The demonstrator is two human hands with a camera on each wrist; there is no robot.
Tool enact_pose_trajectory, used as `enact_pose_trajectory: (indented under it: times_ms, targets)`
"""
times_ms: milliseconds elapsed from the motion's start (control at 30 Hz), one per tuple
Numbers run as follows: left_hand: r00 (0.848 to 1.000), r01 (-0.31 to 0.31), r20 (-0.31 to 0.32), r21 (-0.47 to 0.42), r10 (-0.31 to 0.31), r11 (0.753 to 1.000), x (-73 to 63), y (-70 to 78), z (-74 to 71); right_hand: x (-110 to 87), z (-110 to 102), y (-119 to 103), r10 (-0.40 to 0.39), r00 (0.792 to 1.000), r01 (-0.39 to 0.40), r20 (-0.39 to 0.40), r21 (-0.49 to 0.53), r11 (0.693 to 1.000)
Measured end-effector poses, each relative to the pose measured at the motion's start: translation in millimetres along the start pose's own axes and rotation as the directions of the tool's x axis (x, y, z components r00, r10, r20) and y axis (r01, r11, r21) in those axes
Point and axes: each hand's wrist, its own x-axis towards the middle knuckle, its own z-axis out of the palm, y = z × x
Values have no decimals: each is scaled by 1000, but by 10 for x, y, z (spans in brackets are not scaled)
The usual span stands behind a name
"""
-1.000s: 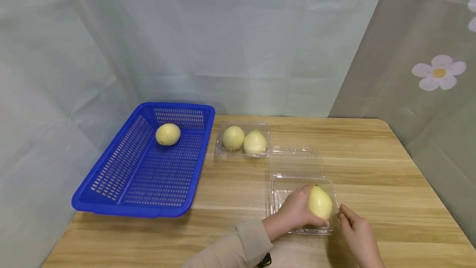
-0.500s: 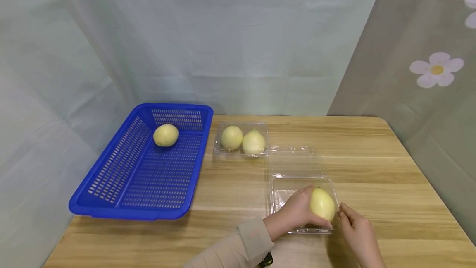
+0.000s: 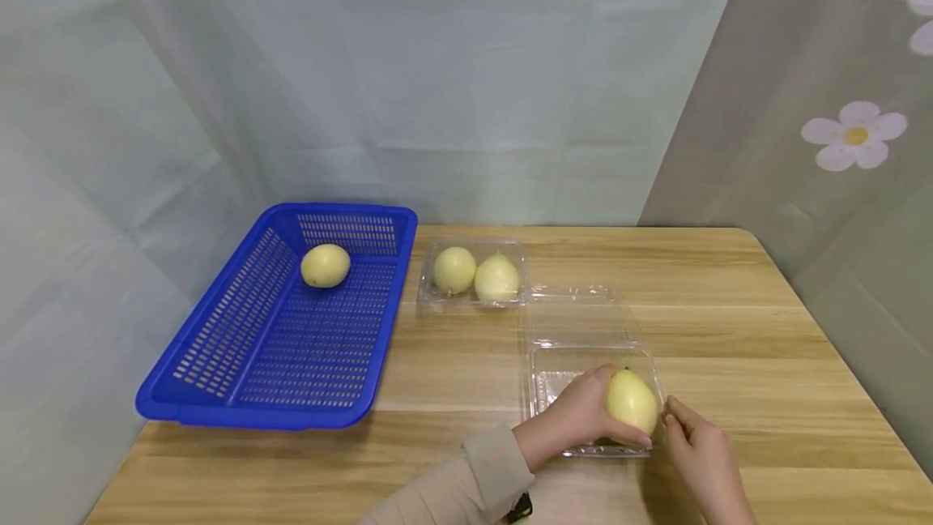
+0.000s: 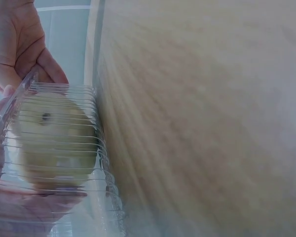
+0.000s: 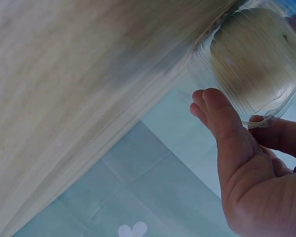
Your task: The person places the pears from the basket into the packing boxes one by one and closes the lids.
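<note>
My left hand [image 3: 579, 410] grips a pale yellow pear [image 3: 631, 402] from its left side, down in the right part of a clear plastic clamshell box [image 3: 554, 359]. The box's lid [image 3: 581, 318] lies folded back, away from me. At the box's right rim, my right hand [image 3: 703, 454] pinches the edge between thumb and fingers. Through the ribbed wall the pear [image 4: 56, 136] shows in the left wrist view, with the left fingers around its lower side. In the right wrist view the right thumb and forefinger meet at the rim, beside the pear [image 5: 256, 57].
A blue plastic basket [image 3: 389, 322] stands on the left of the wooden table [image 3: 459, 379], with one pear [image 3: 325, 266] in it. Behind the open box, a second clear box [image 3: 472, 248] holds two pears [image 3: 497, 278]. Curtains hang along the table's back and sides.
The left hand and the pear have moved slightly right and lower in the box. My right hand keeps its pinch on the rim. Basket and second box stay put.
</note>
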Motion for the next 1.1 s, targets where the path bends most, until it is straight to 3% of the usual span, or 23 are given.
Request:
enact_pose_trajectory:
  times_ms: [433, 667, 867, 1100]
  targets:
    - [998, 63, -23, 86, -61, 994, -42, -14, -45, -18, 13, 6, -3, 1000, 3, -8, 1, 1000]
    - [998, 52, -29, 52, -51, 997, -38, -1, -87, -10, 12, 10, -16, 999, 15, -40, -19, 1000]
    - [996, 88, -37, 23, -87, 996, -48, 25, -133, -11, 13, 3, -42, 997, 41, -62, -25, 999]
    - [992, 107, -74, 55, -103, 993, -88, 43, -168, -29, 5, 2, -46, 997, 45, -59, -19, 999]
